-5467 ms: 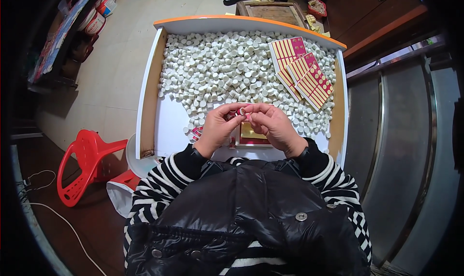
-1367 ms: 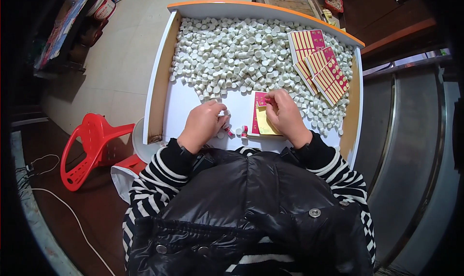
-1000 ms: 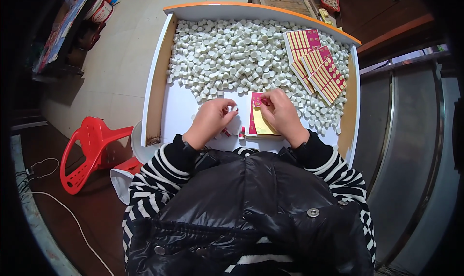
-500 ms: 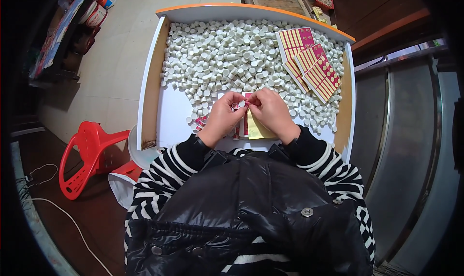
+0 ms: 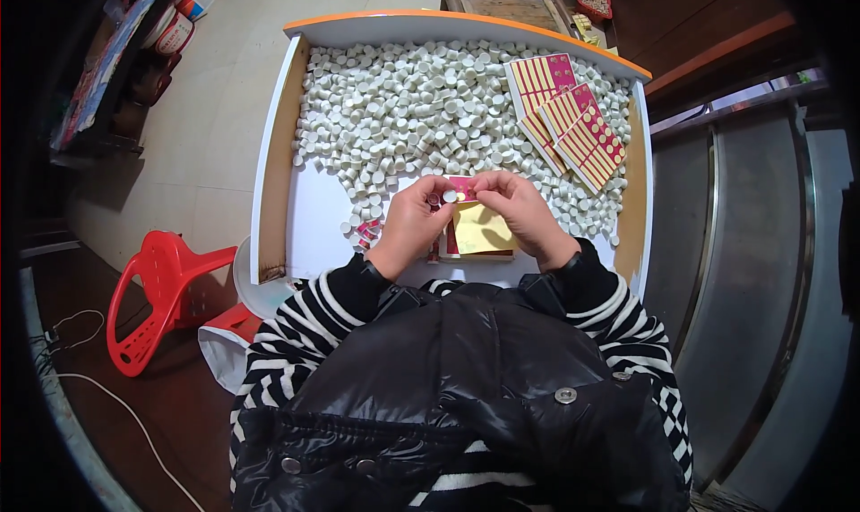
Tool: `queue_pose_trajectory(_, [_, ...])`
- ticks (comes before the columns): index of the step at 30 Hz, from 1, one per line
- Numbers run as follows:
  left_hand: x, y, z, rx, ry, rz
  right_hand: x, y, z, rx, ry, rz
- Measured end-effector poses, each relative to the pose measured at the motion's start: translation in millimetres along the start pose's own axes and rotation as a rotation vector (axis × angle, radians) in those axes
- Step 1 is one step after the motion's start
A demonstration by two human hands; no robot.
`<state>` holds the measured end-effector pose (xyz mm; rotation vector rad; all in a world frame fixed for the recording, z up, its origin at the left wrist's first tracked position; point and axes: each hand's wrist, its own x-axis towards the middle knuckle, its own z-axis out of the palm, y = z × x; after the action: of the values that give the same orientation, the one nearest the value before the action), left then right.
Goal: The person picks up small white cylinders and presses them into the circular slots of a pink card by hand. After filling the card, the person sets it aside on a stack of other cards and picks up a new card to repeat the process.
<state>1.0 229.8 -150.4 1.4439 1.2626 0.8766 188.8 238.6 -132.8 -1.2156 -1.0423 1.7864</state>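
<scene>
My left hand [image 5: 410, 225] is closed near the front middle of the tray, pinching a small white cap [image 5: 449, 197] at its fingertips. Beside that, in the same fingers, is a second small round piece with a dark red face [image 5: 434, 199]. My right hand [image 5: 520, 212] is just to the right, thumb and forefinger pinched together above a sticker sheet [image 5: 485, 231] with a pale yellow lower part and a magenta top. Whatever lies between those fingertips is too small to make out. Several red-wrapped pieces [image 5: 365, 232] lie left of my left hand.
A white-sided tray [image 5: 270, 163] with an orange far edge holds a broad heap of white caps [image 5: 403, 100]. More sticker sheets [image 5: 587, 140], magenta and yellow striped, rest on the heap at right. A red plastic stool [image 5: 161, 279] and a pale bucket [image 5: 253, 283] stand left.
My right hand has moved slightly right and down, away from the left fingertips, uncovering the sheet's magenta top. My left hand still holds the white cap.
</scene>
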Motion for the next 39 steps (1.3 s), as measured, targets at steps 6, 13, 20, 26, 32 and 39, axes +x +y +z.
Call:
queue_pose_trajectory(6, [2, 10, 5, 0.086, 0.03, 0.12, -2, -4, 3, 0.083, -0.114, 0.017])
queue_pose_trajectory(13, [2, 13, 10, 0.13, 0.05, 0.17, -4, -4, 1, 0.012, -0.113, 0.005])
queue_pose_trajectory(20, [-2, 13, 7, 0.026, 0.032, 0.204, -6, 1, 3, -0.075, -0.092, -0.039])
queue_pose_trajectory(26, [0, -5, -5, -0.35, 0.02, -0.068, -9, 7, 12, -0.604, 0.027, -0.407])
queue_pose_trajectory(32, [1, -5, -56, -0.777, -0.267, -0.478, -7, 16, 9, -0.929, 0.121, -0.632])
queue_pose_trajectory(39, [-25, -11, -54, 0.138, -0.461, -0.181, -2, 21, 11, -1.062, 0.141, -0.72])
